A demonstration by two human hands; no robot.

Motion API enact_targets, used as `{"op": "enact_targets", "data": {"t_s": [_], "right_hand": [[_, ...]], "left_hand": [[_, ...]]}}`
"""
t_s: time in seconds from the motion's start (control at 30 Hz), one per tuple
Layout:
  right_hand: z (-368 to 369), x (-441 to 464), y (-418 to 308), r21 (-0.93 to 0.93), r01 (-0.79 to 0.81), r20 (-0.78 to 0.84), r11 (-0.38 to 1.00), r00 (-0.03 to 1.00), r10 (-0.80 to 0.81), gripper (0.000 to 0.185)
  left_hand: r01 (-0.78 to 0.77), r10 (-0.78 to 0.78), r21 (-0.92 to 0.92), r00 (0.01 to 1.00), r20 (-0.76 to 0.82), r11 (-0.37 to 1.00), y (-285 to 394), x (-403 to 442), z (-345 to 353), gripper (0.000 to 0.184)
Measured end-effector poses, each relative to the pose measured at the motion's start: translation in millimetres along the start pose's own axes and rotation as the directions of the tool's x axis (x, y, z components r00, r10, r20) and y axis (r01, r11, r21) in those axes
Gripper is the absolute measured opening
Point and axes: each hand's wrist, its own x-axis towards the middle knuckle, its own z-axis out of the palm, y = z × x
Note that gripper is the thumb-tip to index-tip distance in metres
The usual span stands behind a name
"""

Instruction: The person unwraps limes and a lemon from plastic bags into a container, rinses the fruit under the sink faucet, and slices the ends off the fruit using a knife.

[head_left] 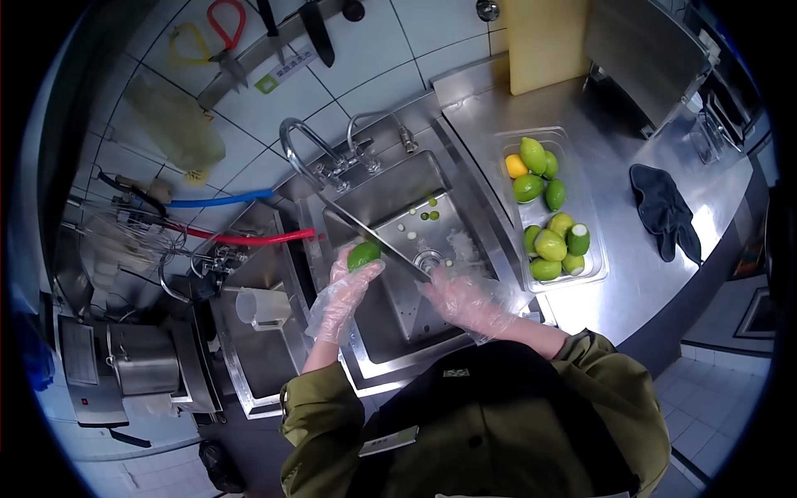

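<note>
Over the metal sink (pixel 386 311), my left hand (pixel 342 290), in a clear plastic glove, is wrapped round a green lime (pixel 363 256). My right hand (pixel 465 300), gloved the same way, grips a long-bladed knife (pixel 378 241); its handle is hidden in the fist. The blade slants up and left across the basin, close to the lime's upper side. Small green and pale cut ends (pixel 424 216) lie scattered on the sink floor, near the drain (pixel 427 261). Whether the blade touches the lime I cannot tell.
Right of the sink, a clear plastic tray (pixel 591 178) holds several limes (pixel 550 245) and one yellow fruit (pixel 515 166). A dark cloth or glove (pixel 664 207) lies on the steel counter. A faucet (pixel 303 153) arches over the sink's back; a plastic jug (pixel 264 307) sits in the left basin.
</note>
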Motion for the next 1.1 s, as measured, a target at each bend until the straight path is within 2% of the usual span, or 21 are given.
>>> {"op": "enact_targets", "data": {"t_s": [0.03, 0.1, 0.23, 0.3, 0.33, 0.37, 0.4, 0.47, 0.5, 0.6, 0.63, 0.67, 0.73, 0.77, 0.87, 0.97, 1.07, 1.1], "right_hand": [[4, 0, 0, -0.006, 0.009, 0.0, 1.0, 1.0, -0.009, 0.023], [13, 0, 2, -0.021, 0.025, -0.005, 0.999, 1.0, -0.026, 0.025], [19, 6, 2, 0.045, -0.044, 0.107, 0.998, 0.993, 0.039, 0.027], [45, 17, 12, 0.079, -0.101, 0.203, 0.992, 0.976, 0.084, 0.028], [67, 20, 21, 0.204, -0.021, 0.17, 0.979, 0.985, -0.014, 0.029], [94, 18, 28, 0.327, 0.053, 0.132, 0.944, 0.986, -0.101, 0.031], [105, 22, 34, 0.425, 0.144, 0.074, 0.894, 0.978, -0.193, 0.032], [90, 24, 31, 0.265, -0.106, 0.175, 0.959, 0.983, 0.06, 0.034], [87, 20, 22, 0.19, -0.235, 0.22, 0.953, 0.956, 0.192, 0.035], [76, 25, 11, 0.274, -0.259, 0.239, 0.926, 0.951, 0.195, 0.035], [60, 29, 5, 0.24, -0.265, 0.26, 0.934, 0.944, 0.201, 0.034], [57, 30, 6, 0.231, -0.283, 0.261, 0.931, 0.94, 0.221, 0.035], [54, 32, 8, 0.217, -0.315, 0.255, 0.924, 0.932, 0.258, 0.035], [57, 28, 10, 0.235, -0.278, 0.184, 0.932, 0.954, 0.238, 0.035], [41, 20, 3, 0.165, -0.216, 0.149, 0.962, 0.97, 0.192, 0.024], [29, 12, 0, -0.001, -0.061, 0.058, 0.998, 0.996, 0.061, 0.02], [19, 9, -6, -0.011, -0.133, 0.168, 0.991, 0.977, 0.133, 0.017], [20, 7, -4, -0.04, -0.098, 0.147, 0.994, 0.984, 0.103, 0.016]], "left_hand": [[-0.045, 0.045, -0.032, 0.999, 0.024, 0.998, 3, -2, 0, 0.046], [0.002, -0.003, 0.03, 1.0, 0.025, 1.0, 15, -6, -2, 0.045], [0.025, -0.032, 0.074, 0.995, 0.095, 0.997, 5, -3, 0, 0.046], [-0.197, 0.171, 0.111, 0.963, 0.209, 0.974, 16, -20, 20, 0.036], [-0.307, 0.264, 0.13, 0.925, 0.274, 0.943, 27, -28, 27, 0.031], [-0.283, 0.228, 0.104, 0.904, 0.361, 0.954, 39, -30, 31, 0.038], [-0.23, 0.223, 0.005, 0.95, 0.22, 0.973, 30, -24, 27, 0.042], [-0.161, 0.145, -0.234, 0.986, -0.082, 0.959, -18, 0, 23, 0.051], [-0.132, 0.118, -0.17, 0.989, -0.089, 0.977, -23, 2, 21, 0.053], [-0.032, 0.047, 0.112, 0.99, -0.136, 0.993, -28, -10, 25, 0.052], [-0.02, 0.05, 0.205, 0.988, -0.144, 0.979, -29, -11, 26, 0.048], [0.035, -0.03, 0.027, 0.985, -0.172, 0.999, -29, -12, 28, 0.047], [0.122, -0.19, -0.323, 0.964, -0.188, 0.938, -26, -11, 31, 0.044], [0.141, -0.233, -0.343, 0.941, -0.244, 0.929, -42, -8, 32, 0.039], [0.263, -0.363, -0.721, 0.932, 0.017, 0.641, -74, 0, 35, 0.038], [0.245, -0.393, -0.733, 0.919, -0.034, 0.635, -50, -10, 49, 0.032], [0.209, -0.371, -0.688, 0.924, -0.094, 0.695, -51, -13, 55, 0.029], [0.192, -0.356, -0.667, 0.927, -0.119, 0.72, -51, -13, 56, 0.028]]}}
